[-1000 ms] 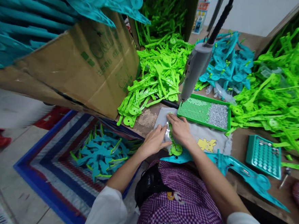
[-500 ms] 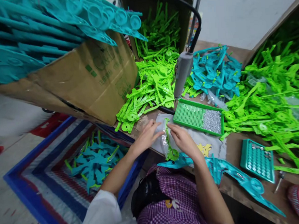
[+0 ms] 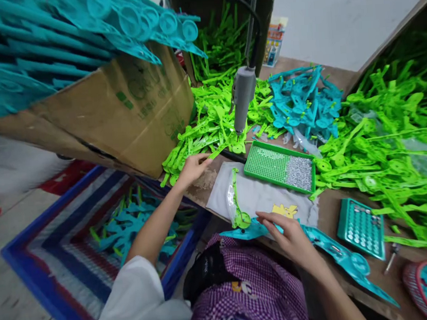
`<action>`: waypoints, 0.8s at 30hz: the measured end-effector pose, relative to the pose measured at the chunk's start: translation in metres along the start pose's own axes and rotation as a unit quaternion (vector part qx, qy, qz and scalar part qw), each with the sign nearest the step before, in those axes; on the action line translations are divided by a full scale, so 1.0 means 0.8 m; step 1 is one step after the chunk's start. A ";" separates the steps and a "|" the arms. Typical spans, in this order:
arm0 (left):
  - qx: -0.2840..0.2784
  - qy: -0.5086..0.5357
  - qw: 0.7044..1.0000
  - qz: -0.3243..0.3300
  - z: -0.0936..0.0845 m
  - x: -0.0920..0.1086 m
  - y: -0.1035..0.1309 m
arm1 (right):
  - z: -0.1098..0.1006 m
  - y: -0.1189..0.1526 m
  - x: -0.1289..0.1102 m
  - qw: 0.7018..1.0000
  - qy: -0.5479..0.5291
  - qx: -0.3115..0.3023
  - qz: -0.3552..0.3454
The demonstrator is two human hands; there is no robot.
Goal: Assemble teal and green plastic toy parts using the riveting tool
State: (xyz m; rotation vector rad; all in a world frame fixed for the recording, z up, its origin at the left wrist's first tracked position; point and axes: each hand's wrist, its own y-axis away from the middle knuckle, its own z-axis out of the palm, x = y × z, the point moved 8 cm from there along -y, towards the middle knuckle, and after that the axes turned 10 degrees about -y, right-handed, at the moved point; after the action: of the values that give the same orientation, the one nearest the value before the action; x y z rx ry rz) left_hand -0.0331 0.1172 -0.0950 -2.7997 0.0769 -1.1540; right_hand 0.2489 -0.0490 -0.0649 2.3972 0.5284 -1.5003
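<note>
My left hand (image 3: 195, 170) pinches the end of a long lime-green plastic part (image 3: 218, 151) at the near edge of the green pile. Over the table's front edge, my right hand (image 3: 286, 232) is open, its fingers stretched out above a long teal plastic part (image 3: 339, 252); whether they touch it I cannot tell. Between the hands, a slim green arm with a round end (image 3: 243, 220) lies on a grey cloth (image 3: 217, 189), beside a clear plastic piece (image 3: 231, 202). A grey electric screwdriver (image 3: 243, 97) hangs point down above the green pile.
Behind the cloth sits a green perforated tray (image 3: 268, 163) with small metal screws. To the right are a teal tray (image 3: 360, 227), a red basket (image 3: 415, 292) and heaped green parts (image 3: 392, 152). A cardboard box (image 3: 122, 112) and a blue-rimmed crate (image 3: 43, 284) flank the left.
My left hand has left the cloth, moving up and left to grip a green part. My right hand has drawn back toward the teal part. The screwdriver hangs farther left.
</note>
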 end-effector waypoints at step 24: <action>-0.047 0.008 0.995 0.092 -0.005 0.026 0.167 | -0.011 -0.025 -0.032 0.993 -0.018 0.077 -0.090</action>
State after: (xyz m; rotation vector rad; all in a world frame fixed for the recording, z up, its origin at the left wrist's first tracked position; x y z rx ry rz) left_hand -0.0217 -0.0173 -0.0944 -2.7910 0.3909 -1.1560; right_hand 0.2371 -0.0316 -0.0384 2.4882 0.6587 -1.7139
